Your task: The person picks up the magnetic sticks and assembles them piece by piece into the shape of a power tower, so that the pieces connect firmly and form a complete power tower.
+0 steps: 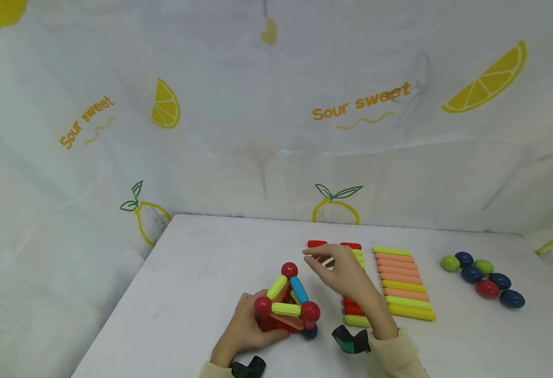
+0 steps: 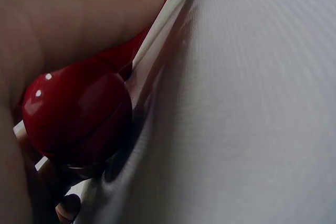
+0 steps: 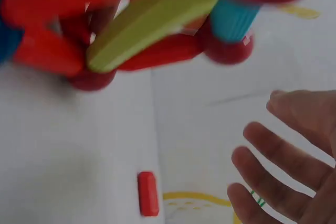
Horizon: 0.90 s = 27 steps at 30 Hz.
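Note:
A small ball-and-stick toy structure (image 1: 285, 309) stands on the table, with red balls at its upper corners and yellow and blue sticks between them. My left hand (image 1: 245, 326) grips its lower left side. In the left wrist view the thumb (image 2: 89, 19) lies along a red stick, beside a red ball (image 2: 79, 114). A dark blue ball (image 1: 310, 332) shows at the lower right corner. My right hand (image 1: 347, 275) hovers just right of the structure, apart from it. Its fingers (image 3: 281, 153) are spread and loosely bent, with nothing between them.
A column of yellow, orange and lime sticks (image 1: 401, 278) lies right of my right arm. Another column with red and lime sticks (image 1: 356, 320) is partly hidden under it. Several blue, green and red balls (image 1: 487, 289) sit farther right. A white printed cloth (image 1: 257, 131) hangs behind.

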Motion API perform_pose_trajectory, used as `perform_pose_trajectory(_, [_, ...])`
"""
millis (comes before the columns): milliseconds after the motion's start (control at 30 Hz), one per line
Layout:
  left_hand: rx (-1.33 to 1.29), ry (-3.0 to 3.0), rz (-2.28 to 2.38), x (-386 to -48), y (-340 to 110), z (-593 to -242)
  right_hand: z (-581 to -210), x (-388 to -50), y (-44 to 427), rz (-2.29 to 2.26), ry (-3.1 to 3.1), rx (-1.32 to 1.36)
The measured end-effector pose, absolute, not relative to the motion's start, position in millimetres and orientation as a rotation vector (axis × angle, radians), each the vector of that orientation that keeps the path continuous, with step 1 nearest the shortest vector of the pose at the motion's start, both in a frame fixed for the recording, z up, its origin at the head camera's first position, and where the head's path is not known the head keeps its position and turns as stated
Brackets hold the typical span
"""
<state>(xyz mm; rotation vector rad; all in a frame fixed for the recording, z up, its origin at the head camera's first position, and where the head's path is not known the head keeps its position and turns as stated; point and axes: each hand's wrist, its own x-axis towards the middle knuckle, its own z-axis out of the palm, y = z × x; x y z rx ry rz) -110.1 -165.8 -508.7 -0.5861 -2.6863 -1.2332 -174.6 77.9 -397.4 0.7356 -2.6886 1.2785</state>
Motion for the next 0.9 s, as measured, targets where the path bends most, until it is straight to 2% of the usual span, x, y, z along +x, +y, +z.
perform_pose_trajectory(167, [-0.657, -2.641, -1.259, -111.5, -165.8, -507.3, -410.4, -217.9, 72.1, 1.012, -2.885, 0.638])
perform_pose_trajectory(333, [-0.646, -2.656, -1.243, -113.1, -166.3, -506.6, -422.9, -242.0, 61.4, 0.772, -3.084, 0.703])
perform_pose_trajectory(700, [-0.623, -2.677, -1.199, -115.0, -166.9, -511.0, -436.3, -245.0, 56.4, 0.571, -3.059, 0.633])
perform_pose_trajectory(900, [-0.621, -2.682, -1.199, -114.9, -166.6, -512.2, -440.5, -246.8, 58.8, 0.673, -3.111, 0.591])
